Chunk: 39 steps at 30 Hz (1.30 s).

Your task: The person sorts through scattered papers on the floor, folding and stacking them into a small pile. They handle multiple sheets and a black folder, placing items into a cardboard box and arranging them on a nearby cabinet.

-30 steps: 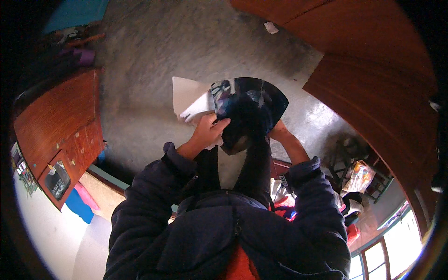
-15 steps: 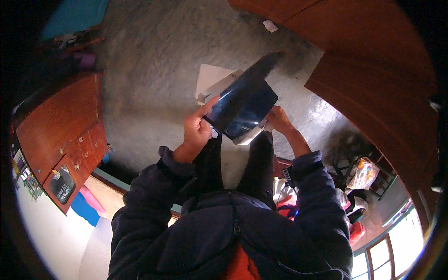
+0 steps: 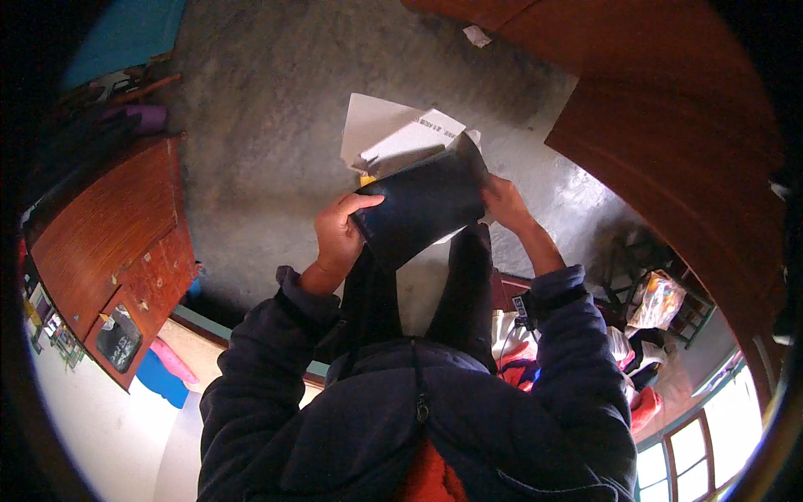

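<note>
A flat, dark, folder-like cover [image 3: 418, 205] is held out in front of me above my knees. My left hand [image 3: 339, 230] is closed on its left edge, thumb on top and the other fingers underneath. At the right edge my right hand [image 3: 506, 205] grips it too, its fingertips partly hidden and a little blurred. Beyond and partly under the cover is an opened pale cardboard box [image 3: 385, 121] with flaps spread and some dark print on one flap. A small yellow patch [image 3: 366, 180] shows between the box and the cover. Whatever supports the box is hidden.
Brown wooden furniture [image 3: 669, 142] curves along the right, and a wooden cabinet [image 3: 109, 243] stands at the left. A scrap of paper [image 3: 477, 35] lies on the grey floor [image 3: 268, 100]. At the lower right are clothes and a shiny plastic bag [image 3: 657, 299].
The cover's raised dark leaf has come down, so it now lies flatter and faces me. More of the pale box shows behind it. Both hands keep hold of its edges.
</note>
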Each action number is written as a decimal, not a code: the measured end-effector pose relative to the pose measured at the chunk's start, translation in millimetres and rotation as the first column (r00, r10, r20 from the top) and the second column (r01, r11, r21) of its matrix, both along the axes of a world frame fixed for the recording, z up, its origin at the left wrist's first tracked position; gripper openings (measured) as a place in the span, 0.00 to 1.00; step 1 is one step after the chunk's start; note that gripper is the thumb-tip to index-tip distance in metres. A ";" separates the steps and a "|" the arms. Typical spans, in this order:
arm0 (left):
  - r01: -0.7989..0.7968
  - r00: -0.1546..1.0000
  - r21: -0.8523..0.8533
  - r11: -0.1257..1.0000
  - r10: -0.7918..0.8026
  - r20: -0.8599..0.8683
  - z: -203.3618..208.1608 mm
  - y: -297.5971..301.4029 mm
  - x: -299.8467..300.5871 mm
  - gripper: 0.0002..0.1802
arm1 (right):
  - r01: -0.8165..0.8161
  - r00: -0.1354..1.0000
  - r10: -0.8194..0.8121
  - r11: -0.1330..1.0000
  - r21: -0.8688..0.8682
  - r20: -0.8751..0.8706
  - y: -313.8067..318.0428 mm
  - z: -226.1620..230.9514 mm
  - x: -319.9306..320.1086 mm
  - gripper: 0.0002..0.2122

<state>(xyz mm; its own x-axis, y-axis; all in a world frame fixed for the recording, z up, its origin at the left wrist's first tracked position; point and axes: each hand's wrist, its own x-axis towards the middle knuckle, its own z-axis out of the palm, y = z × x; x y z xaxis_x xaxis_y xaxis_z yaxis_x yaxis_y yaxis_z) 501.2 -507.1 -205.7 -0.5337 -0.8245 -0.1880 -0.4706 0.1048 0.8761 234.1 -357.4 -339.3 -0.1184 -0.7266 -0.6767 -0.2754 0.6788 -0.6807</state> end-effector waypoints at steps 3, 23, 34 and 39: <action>0.000 1.000 -0.082 0.997 0.000 -0.005 4.6 -0.5 -4.8 0.21 | -0.041 0.997 0.039 0.999 -0.031 -0.066 -8.3 11.9 3.0 0.14; 0.556 0.831 -0.384 0.737 -0.501 0.241 15.6 -13.1 -21.6 0.13 | -0.437 0.799 0.467 0.884 0.166 -0.379 -4.8 38.6 14.2 0.25; 0.436 0.851 -0.192 0.879 -0.333 0.406 -9.4 6.1 -28.1 0.15 | -0.309 0.920 0.312 0.950 0.053 -0.238 -8.4 64.6 26.2 0.23; 0.451 0.873 -0.209 0.867 -0.381 0.305 -26.1 32.4 -41.6 0.15 | -0.413 0.884 0.381 0.908 -0.072 -0.270 -7.5 71.4 39.5 0.26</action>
